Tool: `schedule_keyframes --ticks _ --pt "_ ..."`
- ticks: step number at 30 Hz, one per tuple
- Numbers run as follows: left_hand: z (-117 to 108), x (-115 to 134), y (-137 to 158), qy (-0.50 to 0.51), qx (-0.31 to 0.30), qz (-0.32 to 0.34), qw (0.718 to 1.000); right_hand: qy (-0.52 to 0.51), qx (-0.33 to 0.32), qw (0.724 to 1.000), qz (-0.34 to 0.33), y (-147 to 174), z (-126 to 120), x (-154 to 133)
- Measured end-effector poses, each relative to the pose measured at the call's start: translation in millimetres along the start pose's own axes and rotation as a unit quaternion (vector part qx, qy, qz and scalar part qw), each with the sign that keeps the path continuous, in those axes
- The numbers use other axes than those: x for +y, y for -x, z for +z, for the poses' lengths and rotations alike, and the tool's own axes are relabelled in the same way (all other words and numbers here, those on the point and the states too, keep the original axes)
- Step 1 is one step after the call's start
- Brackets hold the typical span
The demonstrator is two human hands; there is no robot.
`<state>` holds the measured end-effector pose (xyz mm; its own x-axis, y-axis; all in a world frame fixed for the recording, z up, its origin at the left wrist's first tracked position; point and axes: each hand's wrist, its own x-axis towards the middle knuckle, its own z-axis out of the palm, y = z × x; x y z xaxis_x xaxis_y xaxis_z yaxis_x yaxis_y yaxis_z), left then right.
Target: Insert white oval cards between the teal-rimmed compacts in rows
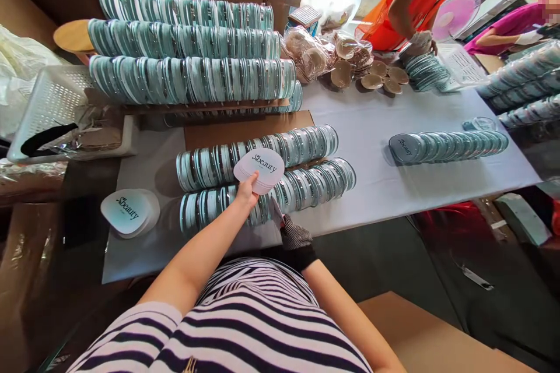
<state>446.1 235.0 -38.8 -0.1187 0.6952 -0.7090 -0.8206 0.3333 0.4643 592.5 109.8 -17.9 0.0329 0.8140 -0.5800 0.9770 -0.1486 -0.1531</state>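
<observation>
My bare left hand [248,191] pinches a small stack of rounded white cards [264,164], printed with "beauty", above two rows of round, clear-rimmed pieces. My right hand [297,234], in a dark patterned glove, is closed at the near edge of the front row [315,185]. A thin card [276,211], seen nearly edge-on, sticks up from its fingers against the pieces. Behind the left hand's cards runs the second row [210,164], its pieces also standing on edge. More printed cards [126,213] lie stacked at the table's left end.
Long stacked rows of similar pieces [188,78] stand at the back left, beside a white basket [52,105]. Another row [450,145] lies on the right. Brown shell-like dishes [371,81] sit at the back, near a co-worker's gloved hand [420,44].
</observation>
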Motion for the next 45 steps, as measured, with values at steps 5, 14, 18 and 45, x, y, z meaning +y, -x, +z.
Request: schedule_keyframes --ticks 5,14,18,45 --pt "-0.5 -0.6 -1.5 0.006 -0.001 0.008 1.0 -0.024 0.002 0.999 0.028 -23.3 -2.4 -6.8" --pt "-1.1 -1.3 -0.8 0.007 -0.017 0.002 1.0 -0.055 0.06 0.997 -0.015 -40.8 25.5 0.1" --pt "-1.7 -1.5 1.8 0.004 -0.02 0.004 1.0 -0.126 0.029 0.991 -0.04 -48.5 35.8 -5.5" --pt "-12.0 -0.7 33.0 -0.044 -0.07 0.105 0.991 -0.162 0.394 0.895 -0.131 -56.0 -64.8 -28.6"
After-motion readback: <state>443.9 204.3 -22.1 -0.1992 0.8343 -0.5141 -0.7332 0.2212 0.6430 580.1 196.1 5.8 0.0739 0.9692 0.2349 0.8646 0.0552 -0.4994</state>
